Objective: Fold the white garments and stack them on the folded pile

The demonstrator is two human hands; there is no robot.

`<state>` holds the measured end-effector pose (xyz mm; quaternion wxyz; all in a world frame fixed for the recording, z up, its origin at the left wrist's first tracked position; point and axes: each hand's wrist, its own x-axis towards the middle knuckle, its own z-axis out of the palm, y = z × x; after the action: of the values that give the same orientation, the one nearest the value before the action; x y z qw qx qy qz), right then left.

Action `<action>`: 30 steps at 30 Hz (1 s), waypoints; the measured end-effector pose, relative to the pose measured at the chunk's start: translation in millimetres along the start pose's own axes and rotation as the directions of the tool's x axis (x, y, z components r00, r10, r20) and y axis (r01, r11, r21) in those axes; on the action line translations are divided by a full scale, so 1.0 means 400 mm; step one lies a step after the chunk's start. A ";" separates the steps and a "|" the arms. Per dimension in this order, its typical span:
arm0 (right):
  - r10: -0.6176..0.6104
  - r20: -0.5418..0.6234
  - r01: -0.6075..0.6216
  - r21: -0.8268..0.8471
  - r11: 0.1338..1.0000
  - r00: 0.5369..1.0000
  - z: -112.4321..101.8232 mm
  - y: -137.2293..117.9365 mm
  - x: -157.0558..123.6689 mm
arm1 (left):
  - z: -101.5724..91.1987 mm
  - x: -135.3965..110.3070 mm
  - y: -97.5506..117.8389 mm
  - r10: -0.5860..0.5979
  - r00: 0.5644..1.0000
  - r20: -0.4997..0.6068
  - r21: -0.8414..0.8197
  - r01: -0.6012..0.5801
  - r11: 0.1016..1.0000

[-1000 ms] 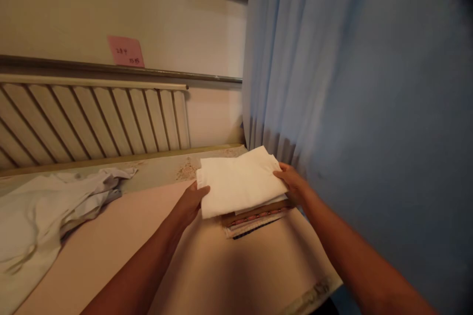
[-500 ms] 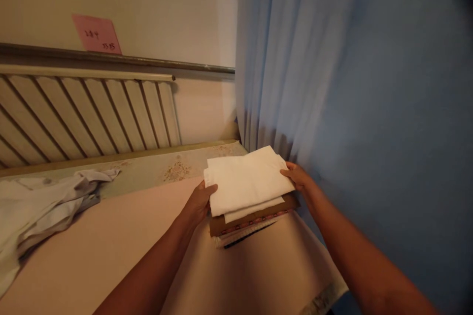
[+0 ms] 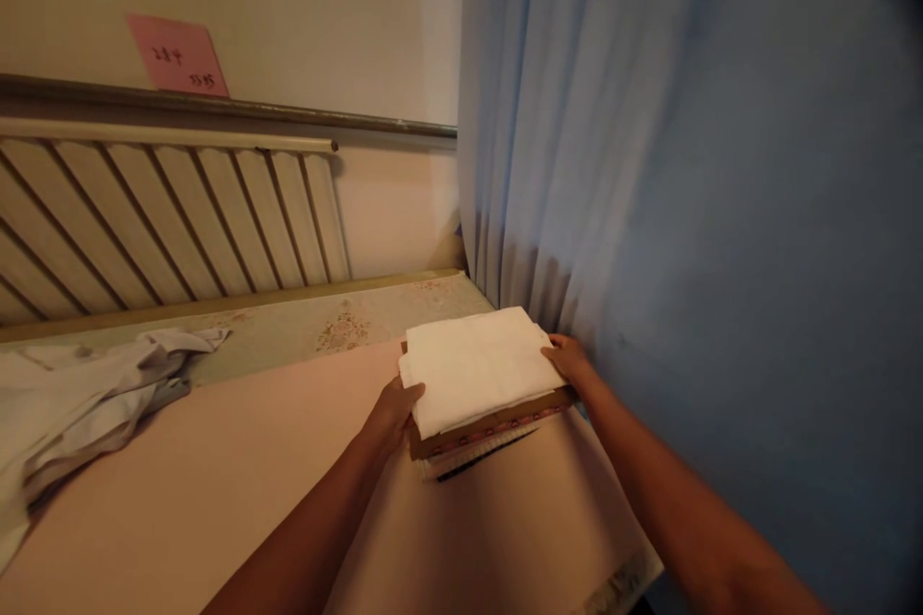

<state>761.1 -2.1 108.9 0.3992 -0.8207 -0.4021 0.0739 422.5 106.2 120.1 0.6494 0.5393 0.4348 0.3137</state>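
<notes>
A folded white cloth (image 3: 480, 365) lies between my two hands, on top of a stack of folded fabrics. My left hand (image 3: 395, 408) pinches its left edge, thumb on top and fingers hidden beneath. At the opposite edge, my right hand (image 3: 566, 357) grips with its thumb over the cloth. Below the white cloth, a brown folded piece (image 3: 424, 443) and a patterned band (image 3: 497, 429) show along the front, with paler and dark layers lower down. The stack rests on a pink bed sheet (image 3: 216, 480).
Crumpled pale clothing (image 3: 93, 394) lies at the left of the bed. A blue curtain (image 3: 721, 259) hangs close along the right side. Behind the bed are a radiator (image 3: 173, 221), a wall rail (image 3: 324, 117) and a pink paper (image 3: 180, 58). Flowered fabric (image 3: 346, 327) borders the sheet.
Both hands have lowered the white cloth onto the stack, and its front edge now sits nearer the brown layer. The view has shifted slightly.
</notes>
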 end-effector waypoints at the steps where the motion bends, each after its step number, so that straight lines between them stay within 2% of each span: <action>1: -0.011 -0.021 0.010 -0.044 0.999 1.000 -0.002 -0.009 -0.007 | -0.007 -0.002 0.006 0.009 0.999 -0.041 0.037 -0.007 0.999; 3: -0.063 -0.072 0.054 -0.117 0.992 0.995 -0.003 -0.034 -0.024 | -0.016 -0.004 0.023 0.062 0.987 -0.147 0.121 -0.045 0.992; 5: -0.165 -0.105 0.145 -0.176 0.974 0.981 0.002 -0.075 -0.040 | -0.008 -0.008 0.046 0.258 0.941 -0.218 0.329 -0.178 0.927; 6: -0.230 -0.104 0.206 -0.197 0.959 0.968 0.006 -0.101 -0.045 | 0.006 -0.011 0.059 0.398 0.895 -0.200 0.482 -0.263 0.836; 7: -0.295 -0.087 0.272 -0.212 0.939 0.951 0.012 -0.130 -0.049 | 0.027 -0.013 0.071 0.532 0.836 -0.133 0.641 -0.337 0.690; 8: -0.356 -0.063 0.335 -0.222 0.916 0.932 0.019 -0.160 -0.050 | 0.054 -0.016 0.083 0.615 0.787 -0.044 0.754 -0.378 0.537; 9: -0.412 -0.036 0.394 -0.230 0.890 0.910 0.027 -0.190 -0.050 | 0.085 -0.017 0.093 0.649 0.760 0.034 0.820 -0.393 0.417; 10: -0.464 -0.006 0.449 -0.240 0.861 0.886 0.037 -0.217 -0.050 | 0.118 -0.016 0.101 0.654 0.750 0.094 0.854 -0.399 0.334; 13: -0.587 0.078 0.575 -0.343 0.743 0.806 0.074 -0.266 -0.054 | 0.207 0.005 0.103 0.638 0.746 0.191 0.897 -0.397 0.196; 15: -0.606 0.104 0.586 -0.421 0.692 0.789 0.111 -0.262 -0.063 | 0.242 0.035 0.080 0.619 0.750 0.232 0.911 -0.391 0.132; 19: -0.534 0.111 0.514 -0.491 0.704 0.838 0.198 -0.194 -0.083 | 0.256 0.107 -0.011 0.558 0.771 0.306 0.913 -0.404 0.057; 22: -0.502 0.082 0.470 -0.503 0.725 0.861 0.242 -0.150 -0.087 | 0.248 0.141 -0.070 0.605 0.736 0.303 0.905 -0.421 0.059; 25: -0.509 0.077 0.479 -0.480 0.735 0.858 0.254 -0.138 -0.080 | 0.244 0.154 -0.088 0.634 0.716 0.292 0.884 -0.456 0.107; 30: -0.545 0.037 0.504 -0.436 0.745 0.837 0.258 -0.136 -0.070 | 0.241 0.148 -0.078 0.638 0.720 0.273 0.852 -0.489 0.188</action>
<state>664.0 58.9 73.1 0.2317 -0.7438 -0.6035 -0.1699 532.6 109.9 80.2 0.0714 0.8893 0.3454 0.2911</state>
